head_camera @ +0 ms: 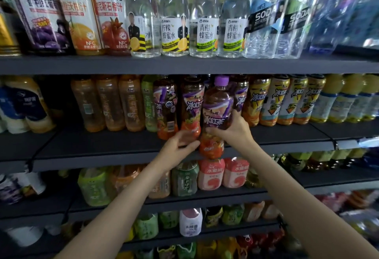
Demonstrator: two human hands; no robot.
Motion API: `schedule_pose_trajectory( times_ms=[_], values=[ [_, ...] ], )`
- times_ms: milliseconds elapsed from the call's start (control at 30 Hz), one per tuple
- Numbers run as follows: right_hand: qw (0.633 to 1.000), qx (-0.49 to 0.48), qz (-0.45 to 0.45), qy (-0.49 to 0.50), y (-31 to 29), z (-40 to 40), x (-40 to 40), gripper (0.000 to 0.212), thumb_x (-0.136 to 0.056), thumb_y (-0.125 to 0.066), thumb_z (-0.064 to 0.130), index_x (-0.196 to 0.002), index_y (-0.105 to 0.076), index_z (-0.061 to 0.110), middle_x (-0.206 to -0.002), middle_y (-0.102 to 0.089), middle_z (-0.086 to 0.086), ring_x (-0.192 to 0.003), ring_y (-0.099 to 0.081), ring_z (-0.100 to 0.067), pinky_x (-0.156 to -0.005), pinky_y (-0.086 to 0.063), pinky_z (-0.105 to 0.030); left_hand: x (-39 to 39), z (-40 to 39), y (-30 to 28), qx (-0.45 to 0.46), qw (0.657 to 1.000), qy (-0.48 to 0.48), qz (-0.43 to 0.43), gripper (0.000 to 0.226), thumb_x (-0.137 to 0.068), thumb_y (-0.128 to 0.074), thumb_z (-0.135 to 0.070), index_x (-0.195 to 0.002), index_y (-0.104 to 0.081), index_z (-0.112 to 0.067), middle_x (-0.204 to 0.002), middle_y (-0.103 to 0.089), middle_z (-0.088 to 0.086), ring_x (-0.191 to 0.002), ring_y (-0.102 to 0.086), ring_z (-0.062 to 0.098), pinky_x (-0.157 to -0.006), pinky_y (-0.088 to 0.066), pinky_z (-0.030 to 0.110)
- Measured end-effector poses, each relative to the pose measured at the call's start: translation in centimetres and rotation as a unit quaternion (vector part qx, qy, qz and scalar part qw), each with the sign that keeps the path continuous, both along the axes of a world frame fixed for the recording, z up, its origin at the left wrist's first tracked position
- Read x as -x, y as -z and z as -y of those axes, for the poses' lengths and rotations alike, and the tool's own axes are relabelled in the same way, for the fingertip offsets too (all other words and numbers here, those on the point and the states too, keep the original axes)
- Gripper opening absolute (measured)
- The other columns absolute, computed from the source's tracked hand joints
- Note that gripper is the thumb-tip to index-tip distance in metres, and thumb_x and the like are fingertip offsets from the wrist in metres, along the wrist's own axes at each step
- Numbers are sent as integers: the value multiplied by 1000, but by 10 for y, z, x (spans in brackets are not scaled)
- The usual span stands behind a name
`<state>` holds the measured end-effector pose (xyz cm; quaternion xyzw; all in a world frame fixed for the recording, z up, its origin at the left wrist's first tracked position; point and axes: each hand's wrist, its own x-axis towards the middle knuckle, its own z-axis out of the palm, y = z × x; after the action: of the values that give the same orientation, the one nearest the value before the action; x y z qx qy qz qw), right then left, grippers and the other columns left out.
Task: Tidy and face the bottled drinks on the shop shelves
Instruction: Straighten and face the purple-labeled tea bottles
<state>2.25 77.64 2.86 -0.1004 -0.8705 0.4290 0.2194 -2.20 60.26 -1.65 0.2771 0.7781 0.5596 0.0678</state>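
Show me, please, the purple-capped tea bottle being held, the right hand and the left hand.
purple-capped tea bottle [217, 102]: head view, on its upper label.
right hand [235, 129]: head view, back of the hand.
left hand [176, 148]: head view, back of the hand.

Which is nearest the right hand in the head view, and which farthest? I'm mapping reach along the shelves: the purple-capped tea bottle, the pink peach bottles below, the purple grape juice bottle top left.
1. Purple-capped tea bottle: held in the right hand, middle shelf front.
2. Pink peach bottles: shelf just below the hand.
3. Purple grape juice bottle: top shelf, far left.
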Motion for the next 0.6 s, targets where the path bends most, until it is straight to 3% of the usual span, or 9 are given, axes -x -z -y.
schedule_pose_trajectory(
  times_ms=[67,167,233,300,367,433,500,567,600],
  values=[
    [991,114,16,-63,-1,6,-15,61,-71,-82,24,-120,-50,9,-112,-63,-2,-96,-60,-10,-74,-50,-20,-5,-2,-6,-1,994,52,98,25,-86,-61,-27,-110,-54,-24,-112,-60,-5,-104,-58,8,-82,-46,10],
    [945,298,26,-130,-1,17,-34,50,-79,-74,14,-123,-51,10,-113,-67,-6,-97,-66,-15,-66,-53,-20,-17,6,-14,-40,952,127,277,46,-74,-63,-35,-116,-55,-21,-111,-65,1,-101,-63,12,-84,-52,25],
    [925,355,20,-134,1,21,-39,46,-82,-71,14,-123,-51,10,-114,-66,-8,-101,-66,-20,-67,-56,-25,-23,11,-16,-46,949,131,284,44,-74,-64,-35,-114,-58,-20,-110,-67,3,-102,-64,16,-85,-53,29],
    [934,347,20,-87,1,24,-38,43,-84,-70,17,-123,-52,9,-113,-66,-9,-101,-65,-21,-74,-57,-28,-32,13,-17,-46,968,83,230,32,-79,-66,-33,-107,-61,-19,-109,-68,6,-99,-65,15,-84,-53,28],
    [931,358,40,-50,2,28,-35,44,-84,-70,22,-122,-54,5,-113,-66,-12,-99,-66,-24,-75,-58,-31,-36,14,-17,24,996,-6,89,33,-79,-71,-33,-105,-62,-16,-108,-67,3,-96,-63,13,-78,-49,20],
    [898,432,65,-40,3,37,-35,54,-81,-74,27,-124,-52,4,-112,-66,-15,-97,-66,-27,-72,-58,-33,-40,17,-19,141,979,-107,-98,50,-73,-75,-39,-113,-57,-16,-109,-58,-4,-102,-54,13,-80,-43,21],
    [847,529,54,-16,3,43,-36,65,-76,-78,27,-127,-47,3,-109,-64,-17,-90,-66,-28,-69,-58,-38,-42,22,-28,188,947,-137,-221,63,-70,-76,-45,-120,-52,-17,-116,-51,-2,-111,-44,16,-91,-37,28],
    [816,578,19,-3,1,44,-37,72,-73,-80,24,-131,-42,2,-107,-63,-20,-85,-67,-28,-64,-58,-38,-41,28,-40,169,956,-112,-214,64,-71,-75,-45,-123,-50,-18,-121,-49,0,-113,-44,17,-95,-37,29],
    [811,584,-2,-7,-2,43,-39,75,-72,-80,23,-133,-41,2,-107,-64,-20,-85,-69,-28,-64,-59,-38,-39,32,-46,139,975,-90,-149,63,-73,-74,-45,-125,-49,-18,-121,-49,0,-111,-47,16,-95,-40,29]
  ],
)
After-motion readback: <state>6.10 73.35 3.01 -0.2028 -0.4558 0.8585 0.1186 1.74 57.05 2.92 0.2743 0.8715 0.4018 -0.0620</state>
